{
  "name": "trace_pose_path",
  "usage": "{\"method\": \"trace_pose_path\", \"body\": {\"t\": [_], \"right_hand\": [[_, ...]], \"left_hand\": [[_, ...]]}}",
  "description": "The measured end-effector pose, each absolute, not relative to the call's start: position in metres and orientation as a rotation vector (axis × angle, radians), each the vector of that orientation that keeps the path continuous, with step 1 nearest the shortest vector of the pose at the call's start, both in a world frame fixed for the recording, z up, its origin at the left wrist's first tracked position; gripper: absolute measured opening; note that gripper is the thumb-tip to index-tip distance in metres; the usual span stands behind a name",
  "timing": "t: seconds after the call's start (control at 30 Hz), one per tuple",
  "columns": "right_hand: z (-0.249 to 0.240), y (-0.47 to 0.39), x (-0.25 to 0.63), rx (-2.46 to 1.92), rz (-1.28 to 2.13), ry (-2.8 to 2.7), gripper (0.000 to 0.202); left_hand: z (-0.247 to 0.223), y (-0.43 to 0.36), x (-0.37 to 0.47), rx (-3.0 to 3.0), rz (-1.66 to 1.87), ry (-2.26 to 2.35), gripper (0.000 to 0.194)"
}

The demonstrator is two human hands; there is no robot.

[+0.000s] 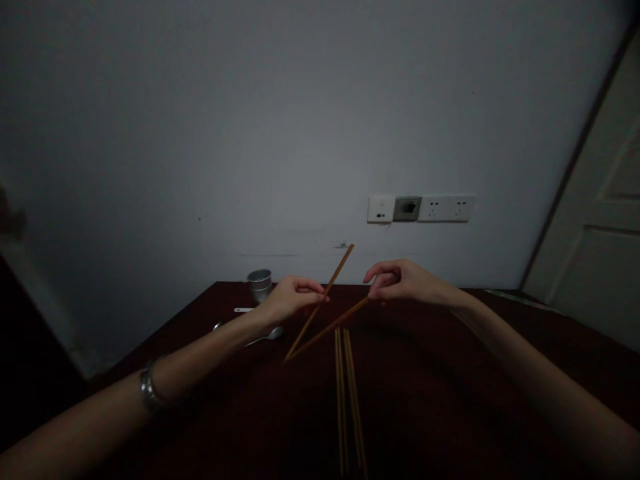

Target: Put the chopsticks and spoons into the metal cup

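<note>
Between the thumb and fingers of my left hand (295, 297) is a wooden chopstick (340, 265), tilted with its upper end to the right. My right hand (400, 280) pinches the end of a second chopstick (333, 325), which slants down to the left. The lower ends of these two meet or cross at the left, making a narrow V. Below them, several more chopsticks (341, 400) lie roughly lengthwise on the dark red table (425, 400). Past my left wrist lies a metal spoon (274, 333), and a metal cup (260, 285) stands behind that hand.
A white handle-like piece (243, 310) lies by the cup, and a small shiny metal object (217, 326) shows beside my left forearm. The table's back edge meets a grey wall (300, 133) with sockets (445, 208). A door (605, 233) is at the right.
</note>
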State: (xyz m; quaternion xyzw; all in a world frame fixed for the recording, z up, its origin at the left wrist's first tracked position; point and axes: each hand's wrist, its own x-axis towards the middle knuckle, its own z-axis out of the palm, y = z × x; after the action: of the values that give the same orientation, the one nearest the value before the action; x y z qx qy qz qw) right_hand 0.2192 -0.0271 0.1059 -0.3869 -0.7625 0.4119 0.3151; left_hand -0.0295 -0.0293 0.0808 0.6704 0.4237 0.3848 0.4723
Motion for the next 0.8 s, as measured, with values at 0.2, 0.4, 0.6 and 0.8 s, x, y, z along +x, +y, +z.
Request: {"method": "trace_pose_path", "body": {"t": [0.2,0.4,0.6,0.8], "right_hand": [[0.104,-0.034,0.234,-1.15,0.995,-1.724,0.029],[0.091,-0.037,0.24,-1.091,0.993,-1.522,0.029],[0.076,-0.031,0.241,-1.093,0.937,-1.47,0.028],[0.072,-0.028,0.235,-1.067,1.011,-1.405,0.024]], "left_hand": [[0.064,-0.046,0.017,1.555,0.997,0.967,0.013],[0.049,-0.034,0.037,1.435,0.956,0.887,0.011],[0.041,-0.037,0.043,1.361,0.862,0.765,0.017],[0.038,-0.045,0.049,1.337,0.85,0.782,0.018]]}}
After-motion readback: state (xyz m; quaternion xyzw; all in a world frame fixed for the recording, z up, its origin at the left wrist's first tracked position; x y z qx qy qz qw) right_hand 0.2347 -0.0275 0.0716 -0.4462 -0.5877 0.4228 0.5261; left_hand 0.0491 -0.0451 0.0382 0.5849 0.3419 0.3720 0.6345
